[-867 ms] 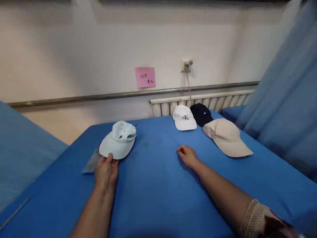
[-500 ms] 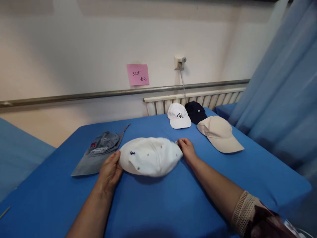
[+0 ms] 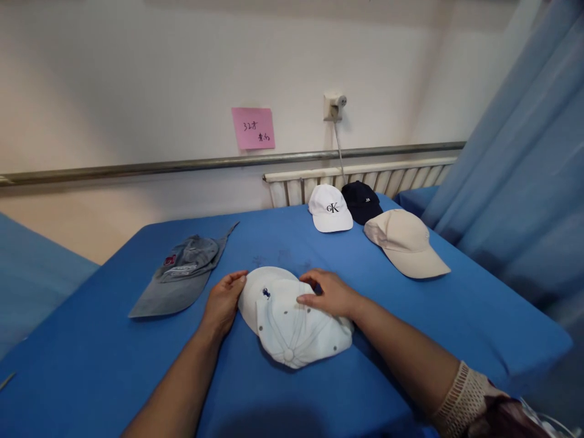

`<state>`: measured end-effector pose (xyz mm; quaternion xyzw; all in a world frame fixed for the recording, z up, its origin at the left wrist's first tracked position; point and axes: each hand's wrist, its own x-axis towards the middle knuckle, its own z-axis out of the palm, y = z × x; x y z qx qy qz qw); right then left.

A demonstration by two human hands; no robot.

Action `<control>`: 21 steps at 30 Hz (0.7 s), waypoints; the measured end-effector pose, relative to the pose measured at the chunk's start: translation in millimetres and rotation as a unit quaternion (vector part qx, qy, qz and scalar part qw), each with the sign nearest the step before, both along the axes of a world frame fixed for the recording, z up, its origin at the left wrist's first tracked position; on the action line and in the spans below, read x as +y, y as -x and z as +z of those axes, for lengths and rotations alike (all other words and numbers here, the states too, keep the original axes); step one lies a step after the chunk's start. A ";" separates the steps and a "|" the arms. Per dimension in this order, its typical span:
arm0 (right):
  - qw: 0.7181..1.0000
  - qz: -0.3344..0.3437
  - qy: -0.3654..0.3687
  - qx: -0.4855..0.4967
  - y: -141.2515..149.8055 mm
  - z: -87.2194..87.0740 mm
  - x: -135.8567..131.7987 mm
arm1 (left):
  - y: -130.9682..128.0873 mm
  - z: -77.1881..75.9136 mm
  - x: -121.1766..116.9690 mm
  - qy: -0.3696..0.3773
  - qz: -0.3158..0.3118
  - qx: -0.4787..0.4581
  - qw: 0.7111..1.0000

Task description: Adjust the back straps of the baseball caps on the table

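Pale-blue cloth cap in work: left hand pinches brim; right hand touches crown, grip unclear. Faded grey cloth cap lies unheld.

We've got moderate, soft indoor light; source position unclear. Wall is unevenly lit: warm cast at left, greyer mid-area, broad diffuse shading. Soft shadow hugs the underside of the pale cap, darker patch on the blue table at bottom centre. We see the white cap bright, the navy cap losing detail. Lower right is dim below the curtain. Focus is usable, fine print slightly soft. Wide-angle stretch shows toward the edges.
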<state>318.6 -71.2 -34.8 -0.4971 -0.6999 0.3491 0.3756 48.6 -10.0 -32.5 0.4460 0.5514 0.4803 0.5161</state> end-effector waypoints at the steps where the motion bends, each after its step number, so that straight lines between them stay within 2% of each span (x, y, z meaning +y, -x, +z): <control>1: 1.000 -0.006 -0.002 -0.027 1.2 -1.9 -0.3 | -1.4 -0.3 -1.3 0.001 -0.012 0.004 1.000; 3: 0.999 -0.022 0.014 -0.030 3.5 -9.3 3.0 | -4.4 -0.1 -3.7 0.002 -0.031 0.007 0.999; 6: 0.992 -0.087 0.045 0.084 4.7 -22.0 15.8 | -8.3 1.0 -5.5 -0.005 -0.038 -0.001 0.999; 9: 0.949 -0.183 0.059 0.250 1.2 -29.4 32.0 | -10.5 1.8 -4.7 -0.020 -0.032 -0.008 0.999; 11: 0.916 -0.229 0.073 0.322 -2.9 -31.8 42.4 | -11.6 1.6 -3.9 -0.023 -0.038 0.005 0.999; 13: 0.901 -0.247 0.088 0.345 -7.2 -34.0 52.0 | -13.0 0.9 -3.5 -0.022 -0.052 0.032 0.998; 17: 0.899 -0.261 0.090 0.339 -13.9 -38.2 64.3 | -16.6 -1.5 -4.4 -0.029 -0.087 0.093 0.991; 21: 0.909 -0.294 0.043 0.292 -15.9 -28.2 50.0 | -20.9 -2.6 -8.6 -0.051 -0.130 0.137 0.981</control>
